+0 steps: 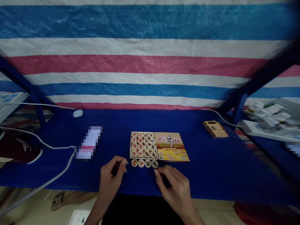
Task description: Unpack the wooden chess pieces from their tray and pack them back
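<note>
An open box (130, 147) of round Chinese chess pieces lies in front of me, with red and black characters in rows. Along its near edge runs a short row of loose pieces, from a red one (134, 163) on the left to a black one (154, 163) on the right. My left hand (113, 175) is just left of this row, fingers curled in and nothing visible in them. My right hand (173, 184) has thumb and forefinger together beside the rightmost piece; whether they touch it is unclear. The printed box lid (173, 147) lies against the box's right side.
A phone with a blurred screen (90, 143) and a small pale-blue case (78, 113) are on the left, near white cables (58, 175). A yellowish cigarette pack (215, 129) lies right. Blue frame bars and a striped sheet (150, 65) bound the blue table (211, 181).
</note>
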